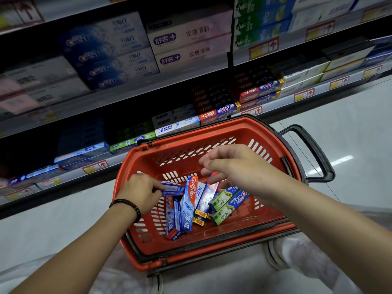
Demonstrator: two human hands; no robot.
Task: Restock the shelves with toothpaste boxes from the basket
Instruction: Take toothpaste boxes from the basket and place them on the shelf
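A red plastic basket (244, 132) stands on the floor below the shelves, with several toothpaste boxes in it. A blue and red Colgate box (189, 205) leans upright in the middle, and two green boxes (221, 205) lie to its right. Inside the basket, my left hand (141, 193) pinches a small blue toothpaste box (172, 188) at the left. My right hand (235, 166) hovers over the boxes on the right, its fingers loosely spread and holding nothing. The shelves (127, 90) above are stocked with rows of toothpaste boxes.
The basket's black handle (311, 153) sticks out to the right over the pale tiled floor (350, 128). Price tags (95, 166) with red arrows line the shelf edges. My knees and a white shoe (275, 253) sit just behind the basket.
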